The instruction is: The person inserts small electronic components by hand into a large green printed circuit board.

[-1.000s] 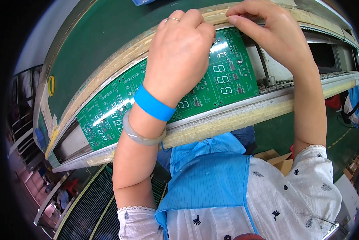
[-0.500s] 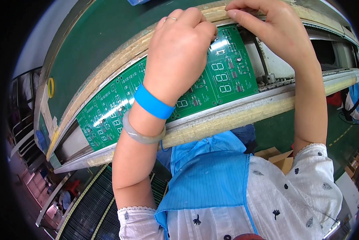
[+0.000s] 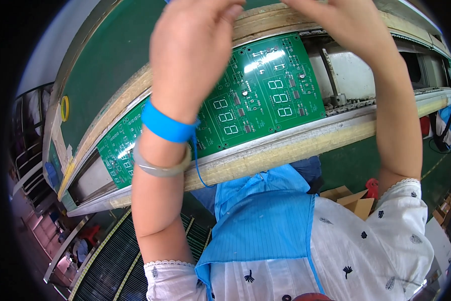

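Note:
My left hand [image 3: 190, 45] is raised over the left part of a green circuit board [image 3: 270, 95] with white digit outlines, which lies between the two rails of a conveyor [image 3: 285, 145]. Its fingers are curled together near the picture's top edge. A blue wrist strap [image 3: 167, 125] and a grey bangle [image 3: 160, 168] sit on that wrist. My right hand [image 3: 336, 25] reaches over the board's far right corner, with its fingertips cut off by the top edge. Whether either hand holds anything is hidden. A second green board [image 3: 116, 150] lies to the left on the same rails.
Beyond the conveyor's wooden far rail [image 3: 265, 22] is a green table surface [image 3: 110, 55] with a yellow tape roll [image 3: 65, 108] at its left. Cardboard boxes [image 3: 348, 198] and a red object [image 3: 371, 188] lie on the floor below. I wear a blue apron [image 3: 265, 226].
Both hands now appear larger and higher in the picture, off the board, so more of it shows. The board sits further right and lower in view.

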Demonstrator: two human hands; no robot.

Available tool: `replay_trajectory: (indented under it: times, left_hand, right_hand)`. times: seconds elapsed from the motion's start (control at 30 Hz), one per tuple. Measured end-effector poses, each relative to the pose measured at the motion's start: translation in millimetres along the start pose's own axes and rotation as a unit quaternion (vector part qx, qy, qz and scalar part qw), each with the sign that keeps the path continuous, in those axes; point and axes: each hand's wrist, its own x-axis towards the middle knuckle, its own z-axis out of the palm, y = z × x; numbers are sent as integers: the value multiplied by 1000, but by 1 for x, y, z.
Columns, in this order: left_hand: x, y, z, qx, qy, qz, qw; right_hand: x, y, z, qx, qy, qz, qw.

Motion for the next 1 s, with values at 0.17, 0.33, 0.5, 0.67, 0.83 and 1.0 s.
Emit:
replay_trajectory:
  times: [0.17,0.33,0.5,0.67,0.83,1.0]
  left_hand:
    - [46,-18,-14,52,-71,-114,990]
    - [19,-190,53,499,-175,117,841]
    - [67,-55,1,100,-180,-134,969]
    - [63,-63,2,123,-141,-117,975]
    - [65,-58,3,125,-101,-120,980]
    - [63,-55,-2,91,-95,-138,982]
  right_hand:
    - [62,2,10,-141,41,-237,960]
    - [122,-87,2,-285,-330,-34,899]
    - [142,-53,18,-329,-307,17,893]
    - [124,-18,53,-403,-42,-110,908]
    - [118,-15,53,-384,3,-131,914]
    - [116,-14,53,-349,27,-144,926]
